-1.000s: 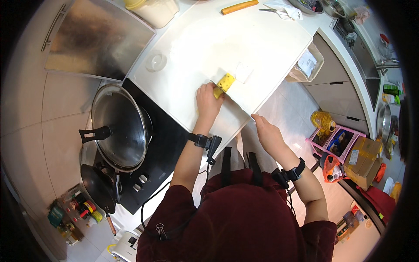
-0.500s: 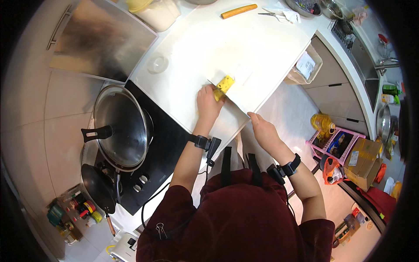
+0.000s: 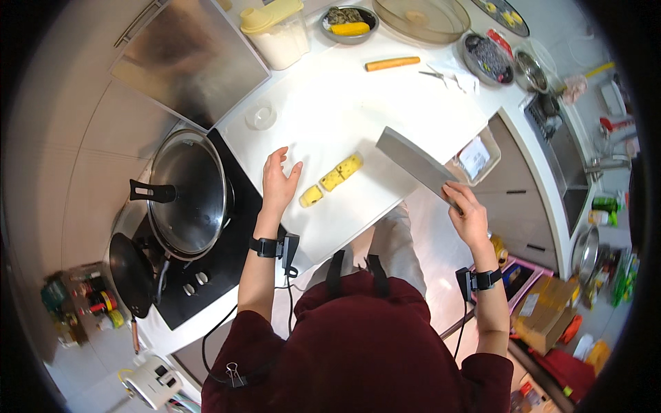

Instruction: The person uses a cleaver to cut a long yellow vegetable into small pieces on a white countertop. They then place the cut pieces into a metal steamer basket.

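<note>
On the white counter (image 3: pixel 375 103) lies a yellow, dark-specked log of food (image 3: pixel 342 172), its exact kind unclear. A shorter cut chunk (image 3: pixel 311 196) of it sits just apart at its near-left end. A cleaver (image 3: pixel 416 158) with a broad grey blade is held out to the right of the food, my right hand (image 3: pixel 469 213) wrapped round its handle. The blade does not touch the food. To the left of the chunk, my left hand (image 3: pixel 281 180) is open and holds nothing, fingers spread.
A small clear bowl (image 3: pixel 261 116) stands at the counter's left. Farther back are a carrot-like orange stick (image 3: pixel 392 64), scissors (image 3: pixel 441 76) and a metal bowl (image 3: pixel 350 34) with a corn cob. The stove holds a lidded pan (image 3: pixel 189 206); a bin (image 3: pixel 482 155) hangs at the right.
My left hand has let go of the yellow log and drawn back to the left, fingers spread. The cleaver has come out of the food and swung right. The whole view has shifted.
</note>
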A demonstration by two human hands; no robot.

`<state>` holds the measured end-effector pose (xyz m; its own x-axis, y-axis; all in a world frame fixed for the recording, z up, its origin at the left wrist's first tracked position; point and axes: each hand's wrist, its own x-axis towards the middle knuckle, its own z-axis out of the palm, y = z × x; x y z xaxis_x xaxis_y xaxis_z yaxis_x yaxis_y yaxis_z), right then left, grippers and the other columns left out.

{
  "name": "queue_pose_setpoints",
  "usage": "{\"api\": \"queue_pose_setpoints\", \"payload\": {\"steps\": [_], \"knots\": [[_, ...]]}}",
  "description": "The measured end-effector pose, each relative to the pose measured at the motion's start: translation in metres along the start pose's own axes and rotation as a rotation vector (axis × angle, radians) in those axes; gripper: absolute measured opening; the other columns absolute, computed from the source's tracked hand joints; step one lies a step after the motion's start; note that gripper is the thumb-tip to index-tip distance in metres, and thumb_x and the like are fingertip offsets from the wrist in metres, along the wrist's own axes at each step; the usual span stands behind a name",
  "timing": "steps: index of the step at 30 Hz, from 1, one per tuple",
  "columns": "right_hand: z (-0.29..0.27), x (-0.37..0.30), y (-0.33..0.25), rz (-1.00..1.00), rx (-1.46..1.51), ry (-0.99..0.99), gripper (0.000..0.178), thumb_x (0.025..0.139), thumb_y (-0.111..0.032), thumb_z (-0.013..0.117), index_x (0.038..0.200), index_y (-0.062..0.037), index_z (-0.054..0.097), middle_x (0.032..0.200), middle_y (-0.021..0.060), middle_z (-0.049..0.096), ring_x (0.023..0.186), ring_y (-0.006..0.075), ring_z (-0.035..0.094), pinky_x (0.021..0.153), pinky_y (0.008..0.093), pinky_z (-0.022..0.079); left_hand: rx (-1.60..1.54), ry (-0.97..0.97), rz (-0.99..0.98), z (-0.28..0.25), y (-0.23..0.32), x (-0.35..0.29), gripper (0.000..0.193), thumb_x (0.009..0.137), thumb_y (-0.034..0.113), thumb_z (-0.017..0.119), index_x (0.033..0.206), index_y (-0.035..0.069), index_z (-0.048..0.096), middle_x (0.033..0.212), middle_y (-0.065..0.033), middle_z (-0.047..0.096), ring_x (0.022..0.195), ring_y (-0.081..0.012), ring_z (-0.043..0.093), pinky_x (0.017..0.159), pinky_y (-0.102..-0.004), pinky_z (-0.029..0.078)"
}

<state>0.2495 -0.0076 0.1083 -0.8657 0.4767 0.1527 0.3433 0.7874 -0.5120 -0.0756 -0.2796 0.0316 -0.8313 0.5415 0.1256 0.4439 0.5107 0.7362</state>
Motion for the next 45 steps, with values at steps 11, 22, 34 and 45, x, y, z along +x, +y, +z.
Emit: {"api": "queue_pose_setpoints", "payload": {"steps": [11, 22, 34, 45], "knots": [[-0.018, 0.134, 0.189, -0.435, 0.021, -0.129, 0.037, 0.069, -0.009, 0.075, 0.105, -0.0115, 0.068, 0.122, 0.0032, 0.063, 0.092, 0.0257, 0.066, 0.075, 0.0361, 0.054, 0.117, 0.105, -0.191, 0.077, 0.092, 0.016, 0.039, 0.085, 0.015, 0.07, 0.119, 0.002, 0.057, 0.117, -0.0167, 0.06, 0.107, -0.0325, 0.058, 0.09, -0.0407, 0.049], [0.019, 0.236, 0.257, -0.653, 0.037, -0.257, 0.035, 0.074, -0.015, 0.075, 0.108, -0.0113, 0.067, 0.128, 0.0041, 0.06, 0.097, 0.0259, 0.063, 0.082, 0.0372, 0.052, 0.227, 0.261, -0.385, 0.097, 0.127, -0.023, 0.032, 0.086, 0.015, 0.069, 0.114, 0.002, 0.06, 0.116, -0.0158, 0.061, 0.106, -0.033, 0.059, 0.09, -0.0406, 0.049], [0.023, 0.254, 0.299, -0.506, 0.031, -0.158, 0.027, 0.079, -0.012, 0.072, 0.106, -0.009, 0.066, 0.13, 0.0096, 0.059, 0.104, 0.0317, 0.064, 0.085, 0.0398, 0.052, 0.342, 0.278, -0.444, 0.107, 0.099, -0.047, 0.039, 0.081, 0.013, 0.074, 0.116, 0.004, 0.061, 0.123, -0.0169, 0.06, 0.121, -0.0401, 0.049, 0.103, -0.0449, 0.04], [0.014, 0.243, 0.266, -0.554, -0.297, -0.155, 0.032, 0.082, -0.016, 0.069, 0.113, -0.0081, 0.065, 0.135, 0.0133, 0.055, 0.123, 0.0382, 0.049, 0.1, 0.0474, 0.038, 0.435, 0.221, -0.483, 0.11, 0.074, -0.073, 0.06, 0.072, 0.01, 0.079, 0.127, 0.008, 0.057, 0.141, -0.0134, 0.049, 0.137, -0.0371, 0.035, 0.111, -0.0472, 0.03]]}}
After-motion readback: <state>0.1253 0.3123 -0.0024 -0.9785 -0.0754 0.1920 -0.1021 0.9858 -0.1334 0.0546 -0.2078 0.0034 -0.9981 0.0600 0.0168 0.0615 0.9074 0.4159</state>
